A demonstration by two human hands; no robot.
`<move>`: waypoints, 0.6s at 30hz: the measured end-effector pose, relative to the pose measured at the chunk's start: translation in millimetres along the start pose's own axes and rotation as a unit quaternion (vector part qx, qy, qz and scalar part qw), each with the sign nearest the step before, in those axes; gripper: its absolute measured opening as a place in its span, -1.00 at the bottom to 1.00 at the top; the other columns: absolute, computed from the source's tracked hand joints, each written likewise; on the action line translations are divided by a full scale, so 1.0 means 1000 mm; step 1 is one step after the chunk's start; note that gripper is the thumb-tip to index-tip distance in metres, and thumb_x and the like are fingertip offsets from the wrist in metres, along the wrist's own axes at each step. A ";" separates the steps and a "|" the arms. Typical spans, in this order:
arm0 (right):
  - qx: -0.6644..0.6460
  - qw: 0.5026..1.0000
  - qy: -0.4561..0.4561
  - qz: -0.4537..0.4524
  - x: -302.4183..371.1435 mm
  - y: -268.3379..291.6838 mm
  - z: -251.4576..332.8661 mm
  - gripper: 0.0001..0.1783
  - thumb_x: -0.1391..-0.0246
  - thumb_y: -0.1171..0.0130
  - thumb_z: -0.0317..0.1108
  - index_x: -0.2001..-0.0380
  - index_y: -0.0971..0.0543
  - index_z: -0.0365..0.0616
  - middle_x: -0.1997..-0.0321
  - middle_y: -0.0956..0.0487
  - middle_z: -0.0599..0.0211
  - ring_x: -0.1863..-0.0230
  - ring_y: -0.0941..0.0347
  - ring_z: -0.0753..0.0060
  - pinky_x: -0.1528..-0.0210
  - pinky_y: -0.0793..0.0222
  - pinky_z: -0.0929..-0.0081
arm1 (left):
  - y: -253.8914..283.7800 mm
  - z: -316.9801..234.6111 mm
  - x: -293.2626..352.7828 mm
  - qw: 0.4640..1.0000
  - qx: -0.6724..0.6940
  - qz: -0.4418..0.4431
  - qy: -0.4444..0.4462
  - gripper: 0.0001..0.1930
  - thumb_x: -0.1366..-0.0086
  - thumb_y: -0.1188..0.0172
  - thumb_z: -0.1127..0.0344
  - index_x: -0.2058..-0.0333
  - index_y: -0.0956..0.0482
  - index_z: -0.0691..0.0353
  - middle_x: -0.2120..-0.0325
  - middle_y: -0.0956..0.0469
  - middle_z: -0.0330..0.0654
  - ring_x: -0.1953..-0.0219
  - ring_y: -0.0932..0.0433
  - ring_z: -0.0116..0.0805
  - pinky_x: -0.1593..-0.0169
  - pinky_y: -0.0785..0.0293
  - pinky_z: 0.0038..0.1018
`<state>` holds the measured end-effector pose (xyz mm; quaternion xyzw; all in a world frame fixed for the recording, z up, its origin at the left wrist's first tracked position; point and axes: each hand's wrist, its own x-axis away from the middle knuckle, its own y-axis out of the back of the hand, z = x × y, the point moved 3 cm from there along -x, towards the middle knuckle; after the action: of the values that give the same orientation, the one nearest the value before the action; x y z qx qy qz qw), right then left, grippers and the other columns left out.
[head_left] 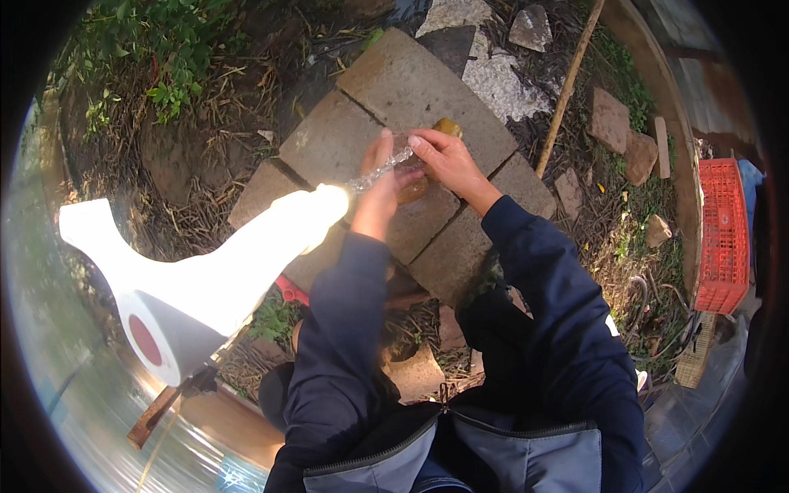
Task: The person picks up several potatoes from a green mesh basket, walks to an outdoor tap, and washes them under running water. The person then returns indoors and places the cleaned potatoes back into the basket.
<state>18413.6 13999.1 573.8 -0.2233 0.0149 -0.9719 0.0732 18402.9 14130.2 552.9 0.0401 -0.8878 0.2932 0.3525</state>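
Note:
Water point(380, 171) runs from the mouth of a bright white tap point(189, 275) with a red disc on its end, and falls over my hands above grey paving slabs point(427, 90). My left hand point(380, 177) is under the stream, fingers pointing away from me and slightly blurred. Opposite it, my right hand point(452, 164) has its fingers bent inward toward the left. Both hands close around something wet and see-through or brownish that I cannot make out. Just past my right knuckles shows a rounded yellow-brown thing point(448, 127). Another brownish patch point(413, 191) lies below the hands.
A wooden pole point(569, 86) leans at the far right of the slabs. Broken stones point(610, 119) lie beyond it, and a red plastic crate point(723, 237) stands at the right edge. Leafy plants point(160, 53) grow at the far left. The tap takes up the near left.

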 end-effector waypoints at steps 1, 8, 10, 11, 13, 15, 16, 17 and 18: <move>0.083 0.989 0.121 0.027 0.003 -0.002 0.009 -0.61 -0.16 -0.21 -0.30 0.03 -0.52 -0.33 0.18 -0.60 0.29 0.15 -0.48 0.56 0.10 -0.43 0.53 | 0.002 -0.001 -0.001 1.000 0.004 -0.004 0.015 -0.56 -0.41 0.08 -0.07 0.04 -0.37 0.22 0.25 -0.53 -0.18 0.33 -0.60 -0.34 0.29 -0.62 -0.42; 0.047 0.995 0.088 0.000 0.006 0.001 0.008 -0.61 -0.13 -0.24 -0.28 0.06 -0.52 -0.33 0.25 -0.59 0.34 0.18 -0.47 0.60 0.11 -0.41 0.57 | 0.001 -0.002 0.000 0.998 0.019 0.052 0.009 -0.51 -0.38 0.07 -0.11 -0.02 -0.38 0.19 0.17 -0.50 -0.13 0.26 -0.59 -0.26 0.27 -0.60 -0.38; 0.007 0.999 0.049 -0.013 0.003 0.002 0.003 -0.63 -0.12 -0.25 -0.26 0.11 -0.53 -0.32 0.27 -0.59 0.36 0.21 -0.46 0.62 0.15 -0.40 0.59 | -0.002 -0.004 0.003 0.997 -0.016 0.074 -0.017 -0.61 -0.42 0.08 -0.01 0.00 -0.40 0.16 0.19 -0.49 -0.17 0.26 -0.60 -0.29 0.27 -0.62 -0.36; 0.030 0.998 0.049 -0.016 0.001 0.002 0.001 -0.64 -0.12 -0.26 -0.25 0.13 -0.54 -0.32 0.29 -0.58 0.37 0.23 -0.45 0.62 0.18 -0.40 0.59 | -0.002 -0.004 0.003 0.997 -0.045 0.064 -0.026 -0.62 -0.42 0.07 -0.01 -0.01 -0.39 0.14 0.19 -0.48 -0.18 0.25 -0.60 -0.29 0.28 -0.62 -0.37; 0.058 0.997 0.047 -0.019 -0.003 0.002 -0.002 -0.65 -0.13 -0.24 -0.22 0.17 -0.55 -0.31 0.30 -0.58 0.39 0.27 -0.44 0.63 0.23 -0.38 0.61 | -0.001 -0.004 0.004 0.994 -0.101 0.037 -0.025 -0.63 -0.42 0.05 0.01 -0.03 -0.39 0.11 0.18 -0.46 -0.20 0.24 -0.59 -0.30 0.30 -0.62 -0.39; 0.068 0.997 0.024 -0.023 -0.006 0.002 -0.004 -0.66 -0.15 -0.21 -0.19 0.20 -0.55 -0.30 0.31 -0.57 0.40 0.29 -0.42 0.65 0.28 -0.36 0.61 | -0.001 -0.006 0.004 0.990 -0.125 0.049 -0.045 -0.61 -0.43 0.07 0.00 -0.03 -0.39 0.13 0.18 -0.48 -0.18 0.29 -0.61 -0.29 0.34 -0.62 -0.43; 0.064 0.997 0.021 -0.022 -0.008 0.002 -0.004 -0.65 -0.16 -0.20 -0.17 0.21 -0.55 -0.29 0.32 -0.57 0.39 0.29 -0.42 0.64 0.28 -0.36 0.60 | -0.001 -0.007 0.005 0.987 -0.136 0.060 -0.056 -0.60 -0.43 0.08 -0.01 -0.03 -0.40 0.15 0.17 -0.48 -0.17 0.32 -0.62 -0.28 0.37 -0.61 -0.45; 0.064 0.998 0.001 -0.023 -0.009 0.003 -0.004 -0.65 -0.17 -0.18 -0.16 0.21 -0.55 -0.29 0.32 -0.57 0.39 0.29 -0.42 0.64 0.28 -0.36 0.59 | 0.000 -0.007 0.005 0.990 -0.126 0.049 -0.037 -0.59 -0.43 0.09 -0.02 -0.02 -0.40 0.15 0.18 -0.50 -0.15 0.36 -0.62 -0.28 0.39 -0.61 -0.46; 0.063 0.998 -0.019 -0.023 -0.009 0.003 -0.003 -0.64 -0.19 -0.16 -0.15 0.21 -0.55 -0.29 0.32 -0.57 0.38 0.29 -0.43 0.64 0.28 -0.36 0.58 | 0.001 -0.007 0.005 0.992 -0.115 0.049 -0.015 -0.59 -0.43 0.09 -0.03 -0.02 -0.40 0.16 0.19 -0.52 -0.13 0.40 -0.63 -0.27 0.41 -0.60 -0.48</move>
<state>18420.8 13997.2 566.6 -0.2364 -0.0534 -0.9680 0.0648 18402.6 14135.4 559.8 -0.0397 -0.9216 0.2057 0.3268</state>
